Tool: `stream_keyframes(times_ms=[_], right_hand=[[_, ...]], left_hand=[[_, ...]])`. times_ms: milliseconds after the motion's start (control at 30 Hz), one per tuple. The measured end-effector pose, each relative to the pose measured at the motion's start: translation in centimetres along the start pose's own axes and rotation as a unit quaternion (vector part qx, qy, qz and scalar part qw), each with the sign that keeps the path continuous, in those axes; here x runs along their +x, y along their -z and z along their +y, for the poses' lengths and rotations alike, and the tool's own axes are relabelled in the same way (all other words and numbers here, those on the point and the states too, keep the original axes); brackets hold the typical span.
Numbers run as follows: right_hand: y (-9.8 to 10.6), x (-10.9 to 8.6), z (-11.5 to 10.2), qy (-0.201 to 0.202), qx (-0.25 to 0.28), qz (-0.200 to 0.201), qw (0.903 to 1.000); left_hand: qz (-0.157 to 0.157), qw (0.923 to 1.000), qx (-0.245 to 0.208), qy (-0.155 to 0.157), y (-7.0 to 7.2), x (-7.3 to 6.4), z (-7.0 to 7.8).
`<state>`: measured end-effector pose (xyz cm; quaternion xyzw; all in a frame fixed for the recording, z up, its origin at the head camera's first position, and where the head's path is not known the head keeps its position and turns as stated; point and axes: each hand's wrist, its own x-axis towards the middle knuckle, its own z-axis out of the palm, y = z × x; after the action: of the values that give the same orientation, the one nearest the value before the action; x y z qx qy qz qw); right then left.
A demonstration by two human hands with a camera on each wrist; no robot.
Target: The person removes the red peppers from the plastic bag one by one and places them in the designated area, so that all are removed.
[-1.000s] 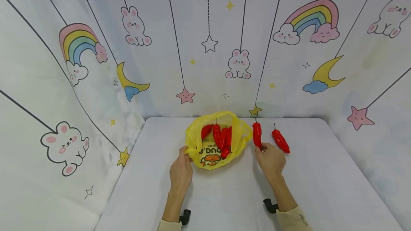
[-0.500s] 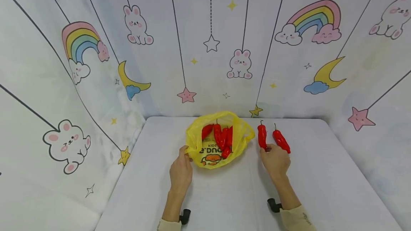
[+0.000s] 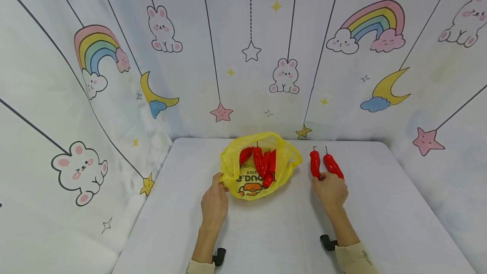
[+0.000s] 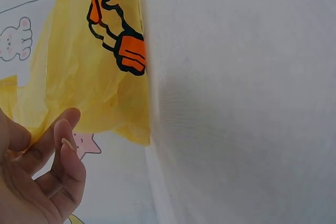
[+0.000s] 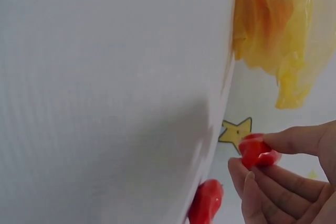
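Observation:
My left hand (image 3: pixel 214 204) pinches the left edge of a yellow plastic bag (image 3: pixel 228 160) between thumb and fingers. The bag's mouth gapes toward me, and several red chili peppers (image 3: pixel 257 157) lie inside, over printed lettering. To the right of the bag, my right hand (image 3: pixel 331 190) pinches the near end of another red chili pepper (image 3: pixel 315 164), its stem pointing away from me. In the right wrist view that held pepper (image 5: pixel 257 150) sits between thumb and fingertips. Just right of it a loose red chili pepper (image 3: pixel 332 165) lies slanted on the table, its near end by my knuckles.
The white table (image 3: pixel 266 236) carries all of this. Behind it rises a pale backdrop (image 3: pixel 182 79) printed with rabbits, rainbows and stars, meeting the table's far edge. A black wrist mount (image 3: pixel 328 242) is on each forearm.
My right hand has moved right with its pepper, away from the bag and closer to the loose pepper. My left hand and the bag stay in place.

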<state>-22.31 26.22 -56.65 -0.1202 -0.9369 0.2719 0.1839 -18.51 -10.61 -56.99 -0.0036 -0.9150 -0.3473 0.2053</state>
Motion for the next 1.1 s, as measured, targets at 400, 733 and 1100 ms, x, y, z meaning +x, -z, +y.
stream_keyframes(times_ms=[400,733,1100], right_hand=[[0.2,0.9,1.7,-0.014,-0.014,-0.017,0.9996],[0.4,1.4,2.3,-0.027,-0.016,-0.033,0.9989],[0.2,1.9,3.3,-0.041,-0.021,-0.036,0.9983]], left_hand=[[-0.004,1.0,0.0,0.006,0.2,-0.1,0.2],[-0.002,1.0,0.001,0.003,0.3,-0.1,0.1],[-0.005,1.0,0.0,-0.003,0.1,-0.1,0.1]])
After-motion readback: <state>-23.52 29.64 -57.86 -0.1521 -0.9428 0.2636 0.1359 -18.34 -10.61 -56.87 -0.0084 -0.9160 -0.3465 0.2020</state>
